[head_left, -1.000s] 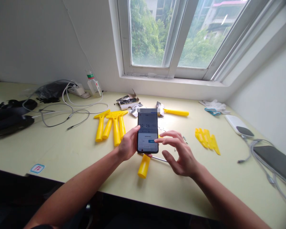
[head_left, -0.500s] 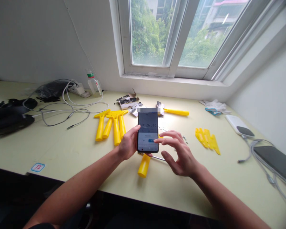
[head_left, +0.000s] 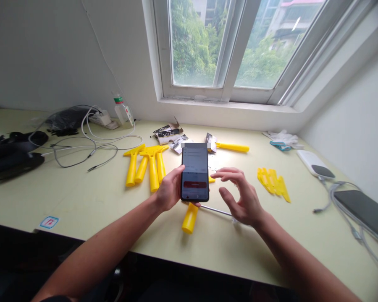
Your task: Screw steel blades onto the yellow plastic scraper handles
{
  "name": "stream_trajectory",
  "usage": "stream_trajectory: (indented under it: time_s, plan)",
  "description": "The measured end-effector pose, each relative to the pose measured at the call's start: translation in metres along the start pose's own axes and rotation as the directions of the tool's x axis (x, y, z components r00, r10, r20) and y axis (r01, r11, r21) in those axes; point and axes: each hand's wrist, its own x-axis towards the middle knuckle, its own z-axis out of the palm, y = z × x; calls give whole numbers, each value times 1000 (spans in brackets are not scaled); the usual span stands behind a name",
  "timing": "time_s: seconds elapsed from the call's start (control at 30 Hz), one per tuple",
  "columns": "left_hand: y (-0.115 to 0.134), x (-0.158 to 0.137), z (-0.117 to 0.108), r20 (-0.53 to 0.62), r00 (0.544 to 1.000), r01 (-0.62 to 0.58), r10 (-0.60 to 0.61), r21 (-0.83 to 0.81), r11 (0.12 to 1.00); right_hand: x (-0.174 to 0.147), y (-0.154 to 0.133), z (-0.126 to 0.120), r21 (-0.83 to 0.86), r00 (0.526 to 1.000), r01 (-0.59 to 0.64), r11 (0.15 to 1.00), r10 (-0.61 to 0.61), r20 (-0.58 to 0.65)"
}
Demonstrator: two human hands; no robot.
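My left hand (head_left: 171, 188) is wrapped round a smartphone (head_left: 195, 174), held upright over the table with its lit screen toward me. A red button shows low on the screen; the text is too small to read. To the right of the phone hovers my right hand (head_left: 239, 197), fingers apart, holding nothing. Beneath the phone lies a yellow handle (head_left: 190, 219), its top hidden. A thin metal shaft (head_left: 217, 209) runs from under the phone toward my right hand, which partly covers its clear end. Several yellow scraper-like handles (head_left: 153, 167) lie to the left of the phone.
At the back are torn packaging (head_left: 168, 133) and another yellow tool (head_left: 233, 147). Flat yellow pieces (head_left: 274, 183) lie at right, near white gloves (head_left: 282, 139), a white power bank (head_left: 315, 163) and a dark slab (head_left: 365, 212). Cables (head_left: 91, 142) and a bottle (head_left: 123, 111) stand left.
My right hand has drawn back to the right, off the phone screen. The screen has changed from a timer with a pop-up to a page with a red button.
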Motion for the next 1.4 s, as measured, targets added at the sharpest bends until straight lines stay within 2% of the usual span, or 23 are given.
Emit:
stream_trajectory:
  time_s: [0.13,0.33,0.5,0.6,0.87,1.27,1.4]
  plan:
    - [-1,0,-1,42,999,15,-14,-23,1000,0,2,0,31,999,-39,999,39,-2]
    - [-1,-1,0,-11,1000,1,-1,8,1000,-1,0,0,29,1000,-9,1000,9,3]
    - [-3,0,-1,43,999,18,-19,14,1000,1,-1,0,14,1000,-14,1000,14,0]
    - [-3,0,-1,29,999,20,-21,21,1000,2,-1,0,6,1000,2,1000,-2,5]
    - [-4,-1,0,67,997,38,-42,62,997,1,-3,-2,-39,1000,25,999,-25,19]
    - [-5,-3,6,66,996,54,-66,160,986,5,-4,0,-225,994,45,973,-22,105]
    - [-5,-3,4,78,995,57,-69,155,986,6,-5,-1,-211,998,50,976,-40,48]
